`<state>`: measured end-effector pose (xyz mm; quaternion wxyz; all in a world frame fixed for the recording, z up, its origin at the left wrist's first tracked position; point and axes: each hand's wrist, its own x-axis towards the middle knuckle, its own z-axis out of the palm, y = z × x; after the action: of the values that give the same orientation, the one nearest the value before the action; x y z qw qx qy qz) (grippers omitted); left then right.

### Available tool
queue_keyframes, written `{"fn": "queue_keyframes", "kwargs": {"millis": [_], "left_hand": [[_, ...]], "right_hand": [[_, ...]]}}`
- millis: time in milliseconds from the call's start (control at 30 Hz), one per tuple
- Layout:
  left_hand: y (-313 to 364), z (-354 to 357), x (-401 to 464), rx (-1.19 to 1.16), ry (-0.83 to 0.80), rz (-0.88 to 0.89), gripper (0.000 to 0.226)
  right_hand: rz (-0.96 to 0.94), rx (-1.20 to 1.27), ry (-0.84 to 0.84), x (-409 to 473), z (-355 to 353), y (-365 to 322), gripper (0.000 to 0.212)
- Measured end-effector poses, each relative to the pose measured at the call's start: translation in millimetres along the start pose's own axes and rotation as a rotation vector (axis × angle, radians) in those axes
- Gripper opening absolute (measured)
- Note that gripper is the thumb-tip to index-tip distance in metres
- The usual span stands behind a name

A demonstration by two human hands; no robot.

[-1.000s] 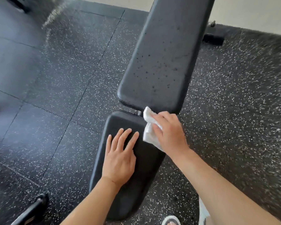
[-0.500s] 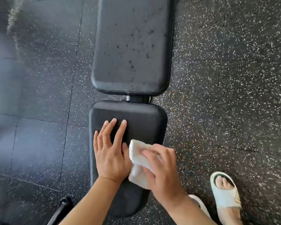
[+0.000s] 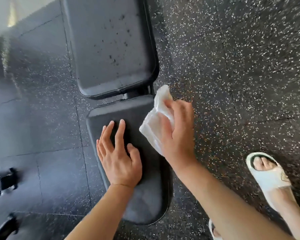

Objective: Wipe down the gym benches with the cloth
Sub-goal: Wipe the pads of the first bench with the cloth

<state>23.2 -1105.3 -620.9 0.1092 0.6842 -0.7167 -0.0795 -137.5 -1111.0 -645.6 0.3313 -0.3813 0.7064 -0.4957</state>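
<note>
Speckled rubber flooring (image 3: 232, 66) is being seen across the whole right and far side of the view, with smoother dark tiles (image 3: 33, 118) lying to the left. A black padded gym bench is being shown from above in two parts. The back pad (image 3: 109, 49) is lying at the far centre, its surface dotted with small dark marks. The seat pad (image 3: 145, 187) is lying nearer, narrowing toward the near end, and a short dark bracket (image 3: 137, 93) is being seen in the gap between the two pads.

Two bare forearms are reaching in from the near edge. The left hand (image 3: 119, 156) is being rested flat on the left part of the seat pad, palm down, fingers straight and slightly spread, gripping nothing. The right hand (image 3: 177, 134) is being held at the right edge of the seat pad, with its fingers curled round a white cloth (image 3: 152, 125). The cloth is bunched and folded, lying partly over the far right corner of the seat pad and partly beyond its edge; whether it is pressed against the pad cannot be told, as this area is blurred.

A foot in a pale slide sandal (image 3: 268, 175) is being seen on the speckled floor to the right, well apart from the bench. Part of a second pale sandal (image 3: 212, 231) is showing at the near edge. Dark metal equipment parts (image 3: 3, 181) are lying blurred at the near left.
</note>
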Motion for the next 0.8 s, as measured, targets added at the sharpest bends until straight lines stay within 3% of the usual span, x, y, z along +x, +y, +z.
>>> {"fn": "queue_keyframes", "kwargs": {"millis": [200, 300, 633, 800], "left_hand": [[1, 4, -1, 0.008, 0.028, 0.018, 0.068], [0, 3, -2, 0.006, 0.051, 0.025, 0.067], [0, 6, -3, 0.007, 0.063, 0.022, 0.067], [2, 4, -2, -0.003, 0.062, 0.011, 0.068]], "right_hand": [[0.137, 0.131, -0.028, -145, -21, 8, 0.035], [0.181, 0.176, -0.043, -171, -23, 10, 0.04], [0.06, 0.196, 0.102, 33, 8, 4, 0.019], [0.063, 0.216, 0.091, -32, -3, 9, 0.024]]}}
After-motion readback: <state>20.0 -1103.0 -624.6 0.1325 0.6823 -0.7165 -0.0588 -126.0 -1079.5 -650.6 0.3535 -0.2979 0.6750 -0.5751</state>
